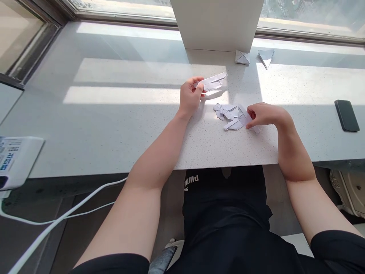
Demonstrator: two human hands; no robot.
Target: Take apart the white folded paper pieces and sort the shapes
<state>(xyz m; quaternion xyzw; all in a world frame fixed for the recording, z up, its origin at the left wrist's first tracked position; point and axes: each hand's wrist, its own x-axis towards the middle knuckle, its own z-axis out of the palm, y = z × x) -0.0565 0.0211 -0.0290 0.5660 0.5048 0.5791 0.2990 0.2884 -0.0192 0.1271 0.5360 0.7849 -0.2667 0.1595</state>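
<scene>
My left hand (191, 96) pinches a folded strip of white paper (213, 82) and holds it up over the white counter, its free end pointing right. To the right and nearer me lies a loose cluster of folded white paper pieces (226, 110). My right hand (264, 114) reaches into that cluster from the right, thumb and fingers closed on the folded paper piece (242, 116) at its right end. Part of that piece is hidden by my fingers.
At the back stand a folded paper square (242, 57) and a folded paper triangle (266, 58), close to a white panel (218, 24). A black phone (347, 115) lies far right. On the left sit a white device (21, 160) and a white cable (71, 209).
</scene>
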